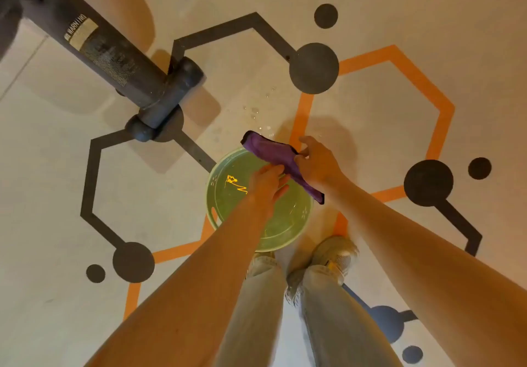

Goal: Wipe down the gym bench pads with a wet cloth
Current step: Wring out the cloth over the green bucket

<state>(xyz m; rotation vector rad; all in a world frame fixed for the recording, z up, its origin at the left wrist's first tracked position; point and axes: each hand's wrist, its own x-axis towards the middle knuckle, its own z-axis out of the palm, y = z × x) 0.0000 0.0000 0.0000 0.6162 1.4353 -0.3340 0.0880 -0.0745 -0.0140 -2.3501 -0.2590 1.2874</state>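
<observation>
both hands, left and right, grip the purple cloth above the green basin.

A purple cloth, soft and matt, hangs above a pale green plastic basin with a smooth, faintly glossy wall. At upper left, the dark metal bench frame looks matt and scuffed, carrying a worn paper warning label. The floor is smooth, painted, low-sheen.

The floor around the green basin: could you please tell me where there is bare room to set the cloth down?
Bare floor lies left of the basin, below the bench foot. Right of it, the orange line borders open floor. Shoes crowd its near edge; water drops lie beyond.
</observation>
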